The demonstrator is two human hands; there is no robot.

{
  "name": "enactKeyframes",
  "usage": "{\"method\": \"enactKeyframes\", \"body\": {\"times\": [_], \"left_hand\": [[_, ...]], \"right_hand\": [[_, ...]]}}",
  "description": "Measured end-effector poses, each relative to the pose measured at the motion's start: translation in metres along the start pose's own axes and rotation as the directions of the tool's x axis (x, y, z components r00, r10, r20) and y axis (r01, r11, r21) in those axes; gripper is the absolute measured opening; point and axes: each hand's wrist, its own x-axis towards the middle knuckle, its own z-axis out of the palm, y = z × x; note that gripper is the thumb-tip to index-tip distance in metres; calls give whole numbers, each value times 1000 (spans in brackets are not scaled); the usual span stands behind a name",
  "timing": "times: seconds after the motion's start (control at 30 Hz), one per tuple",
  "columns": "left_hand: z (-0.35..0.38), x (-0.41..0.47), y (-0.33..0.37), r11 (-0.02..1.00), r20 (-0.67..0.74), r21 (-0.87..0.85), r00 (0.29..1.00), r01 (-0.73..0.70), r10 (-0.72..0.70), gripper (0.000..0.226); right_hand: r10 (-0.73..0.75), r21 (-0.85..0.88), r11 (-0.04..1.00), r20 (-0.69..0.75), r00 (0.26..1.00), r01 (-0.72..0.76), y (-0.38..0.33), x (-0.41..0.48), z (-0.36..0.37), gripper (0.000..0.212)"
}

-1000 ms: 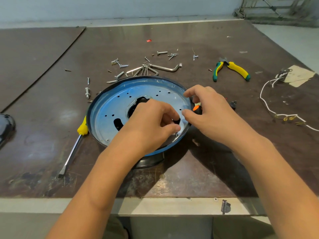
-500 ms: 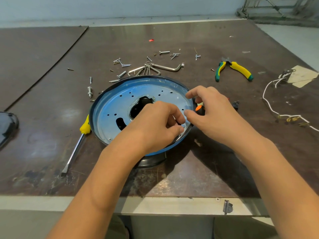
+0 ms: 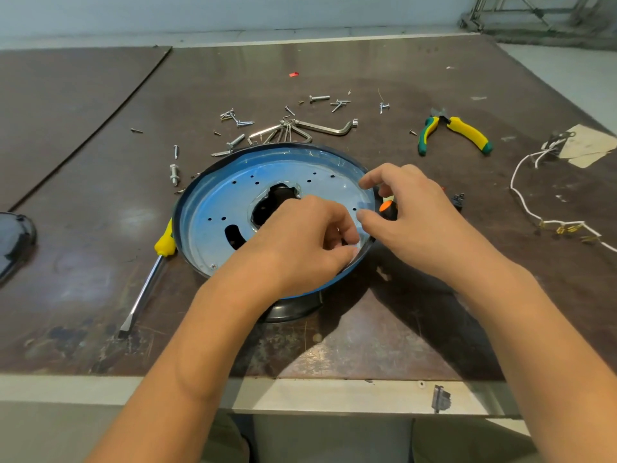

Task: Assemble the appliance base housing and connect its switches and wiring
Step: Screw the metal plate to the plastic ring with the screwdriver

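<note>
Housing plate (image 3: 213, 208), the blue round metal disc, sits on its black base (image 3: 293, 310) in the middle of the workbench (image 3: 367, 345), directly under both your hands. Your left hand (image 3: 300, 242) rests over the near right part of the disc with its fingers curled in and pressed toward the thumb, as if pinching something small at the rim; what sits between the fingertips is hidden, so you cannot be sure it is a screw. Your right hand (image 3: 420, 215) hovers just to the right of your left, thumb and forefinger apart and half curled over the rim, with the orange-capped tool (image 3: 388, 208) just beneath its fingers. Compared with a second ago, little has moved: both hands stay in the same spot over the same edge, the right fingers only slightly shifted. That suggests you are seating a small part at this edge rather than moving on. Loose screws (image 3: 240, 123) and hex keys (image 3: 320, 128) lie beyond your hands, the yellow-handled screwdriver (image 3: 157, 259) lies to the left of your left hand, the pliers (image 3: 454, 132) beyond your right, and the white wiring (image 3: 534, 208) lies untouched further right, so the switch connections look still ahead.
</note>
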Motion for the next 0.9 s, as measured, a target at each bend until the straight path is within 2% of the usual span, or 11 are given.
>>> {"method": "enactKeyframes", "body": {"times": [0.2, 0.33, 0.43, 0.67, 0.77, 0.83, 0.9], "left_hand": [[-4, 2, -5, 999, -15, -31, 1000, 16, -16, 19], [-1, 2, -5, 999, 20, -28, 999, 27, -27, 4], [-2, 2, -6, 998, 26, -43, 999, 41, -40, 4], [-11, -5, -1, 999, -36, 41, 999, 3, -2, 19], [-16, -9, -1, 993, 12, 112, 999, -40, 39, 15], [-13, -12, -1, 992, 55, 117, 998, -44, 38, 17], [-9, -14, -2, 993, 59, 114, 998, -27, 21, 20]], "right_hand": [[1, 15, 1000, 6, 1000, -1, 0, 0, -1, 39], [10, 9, 1000, 5, 1000, -10, -2, 0, -1, 39], [5, 0, 1000, 9, 1000, -5, -2, 0, -1, 39], [0, 9, 1000, 42, 999, 0, 0, 0, -6, 38], [-22, -1, 1000, 6, 1000, 22, 1, 1, -12, 29], [2, 128, 992, -28, 1000, 2, 1, 2, -18, 15], [68, 367, 930, -85, 994, -32, -1, 1, -26, 17]]}}
